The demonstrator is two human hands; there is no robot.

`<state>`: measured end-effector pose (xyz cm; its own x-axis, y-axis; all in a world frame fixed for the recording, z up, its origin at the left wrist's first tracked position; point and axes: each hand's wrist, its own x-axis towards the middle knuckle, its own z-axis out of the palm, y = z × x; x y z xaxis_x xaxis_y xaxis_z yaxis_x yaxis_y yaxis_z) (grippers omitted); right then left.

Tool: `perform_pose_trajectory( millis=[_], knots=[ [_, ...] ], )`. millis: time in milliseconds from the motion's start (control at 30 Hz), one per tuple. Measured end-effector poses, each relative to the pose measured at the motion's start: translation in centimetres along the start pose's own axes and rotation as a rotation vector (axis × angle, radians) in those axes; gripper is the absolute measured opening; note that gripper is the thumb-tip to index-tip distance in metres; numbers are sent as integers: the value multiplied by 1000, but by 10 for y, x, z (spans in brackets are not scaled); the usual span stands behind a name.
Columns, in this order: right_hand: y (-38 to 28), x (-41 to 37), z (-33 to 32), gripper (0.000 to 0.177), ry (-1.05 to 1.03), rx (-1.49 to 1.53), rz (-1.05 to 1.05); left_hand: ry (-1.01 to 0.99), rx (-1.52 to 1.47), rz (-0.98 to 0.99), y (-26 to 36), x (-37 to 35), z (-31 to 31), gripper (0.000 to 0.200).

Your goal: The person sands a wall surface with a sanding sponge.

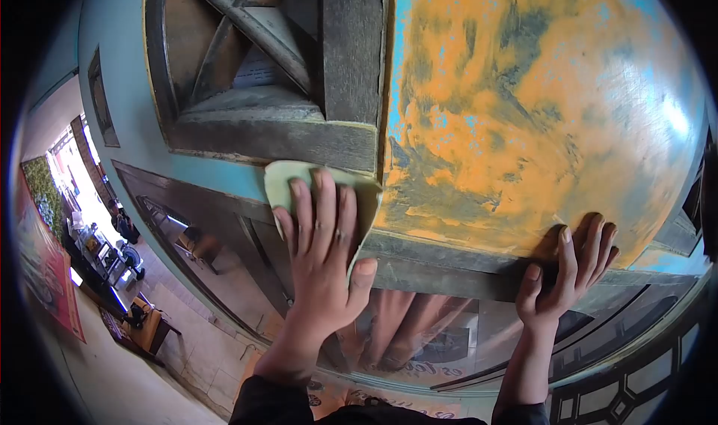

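My left hand (321,249) presses a pale green sheet (280,178) flat against the wooden frame, below the crossed-slat opening (254,51). Its fingers lie spread over the sheet, and the thumb is at the sheet's right edge. To the right, my right hand (568,271) rests with fingers apart on the lower edge of a panel (486,126) patched in orange, blue and dark grey. Nothing shows in that hand. A dark wooden rail (449,264) runs beneath the panel, between my hands.
Glass panes (419,328) with reflections and lettering lie below the rail. At the far left are a tiled floor (202,350), a wooden table (149,328), a red banner (48,275) and a person (123,223) in the distance. Dark latticework (621,402) stands at the lower right.
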<state>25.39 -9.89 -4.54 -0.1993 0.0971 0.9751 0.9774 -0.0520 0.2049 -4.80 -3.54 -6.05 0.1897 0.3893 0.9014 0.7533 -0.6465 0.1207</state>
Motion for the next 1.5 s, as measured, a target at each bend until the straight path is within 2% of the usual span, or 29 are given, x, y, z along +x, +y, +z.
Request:
perform_pose_trajectory(
  millis=[67,200,300,433,633,700,767,867,967,1000,1133,1267,1367,1400,1500],
  knots=[
    [1,-1,1,52,9,21,14,-6,10,3,2,-14,8,71],
    [1,-3,4,50,23,57,48,-6,48,6,-16,6,-5,82],
    [1,-4,5,50,24,56,54,58,30,49,-17,8,-4,72],
    [2,-5,4,49,24,57,46,-24,43,49,-22,-13,-2,72],
    [2,-5,3,47,26,65,45,192,-27,-52,-20,-2,12,71],
    [1,-6,2,47,18,51,56,-15,40,31,-6,-19,13,72],
    [2,-5,2,46,17,50,54,37,84,57,-21,-12,9,69],
    [0,-5,1,45,15,64,55,240,-54,-118,-35,6,1,67],
    [1,-5,3,45,22,66,53,-6,102,46,-5,-12,10,67],
    [0,-4,3,45,26,63,53,-10,96,72,-4,-14,11,68],
    [0,-3,0,45,16,59,46,132,81,-54,-27,2,7,71],
    [-1,-2,-2,45,11,67,47,-152,170,251,24,-15,26,67],
    [1,-3,-4,44,-1,84,36,-168,294,421,41,14,22,66],
    [3,-3,-7,45,-31,84,32,-203,230,356,44,40,7,67],
    [17,-3,-19,48,-62,170,18,129,153,225,27,111,-22,63]
  ],
)
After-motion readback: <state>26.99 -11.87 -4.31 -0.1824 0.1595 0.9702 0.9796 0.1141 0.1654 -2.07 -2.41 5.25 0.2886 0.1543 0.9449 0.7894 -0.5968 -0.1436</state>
